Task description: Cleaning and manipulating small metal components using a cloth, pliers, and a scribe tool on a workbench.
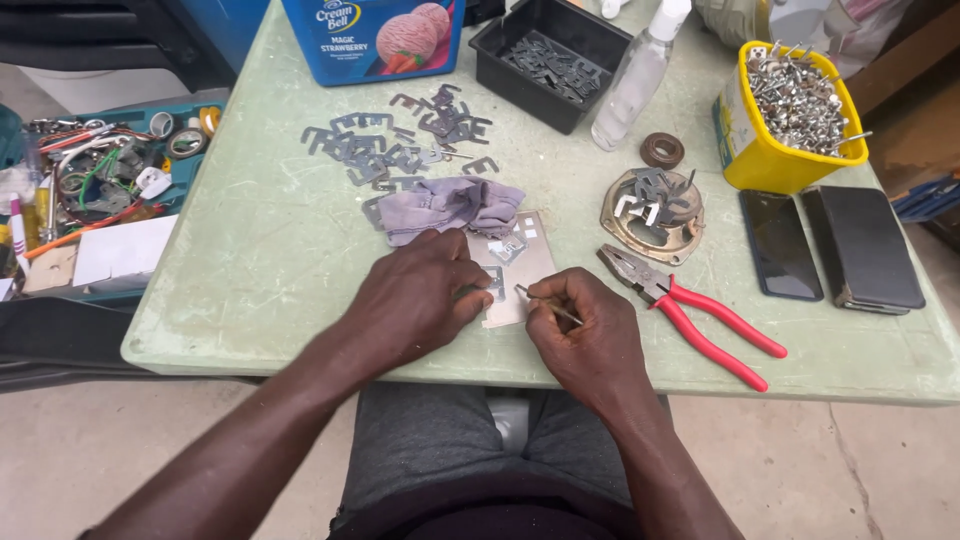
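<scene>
1. Green table: worn top, everything sits on it. Near edge just under both hands.
2. Small tan board: flat on table btwn the hands, a few thin metal stampings on it. Looks stiff and light; prob. slides easily, so needs pinning down from above or holding by the edges.
3. Left hand: palm down, fingers together, pressing a small metal stamping onto the board. Piece looks thin, rigid, light, w/ sharp edges; best gripped by the flat faces.
4. Right hand: fingers pinched tight on a thin metal rod, tip aimed at the stamping. Slim, stiff, easy to roll in the grip.
5. Nearby: grey cloth touching the board's far edge, red-handled pliers just right of the right hand.
6. Hard to see: most of the stamping is under the left fingers; can't tell whether the rod tip touches it. Rod's rear end hidden in the fist.
</scene>
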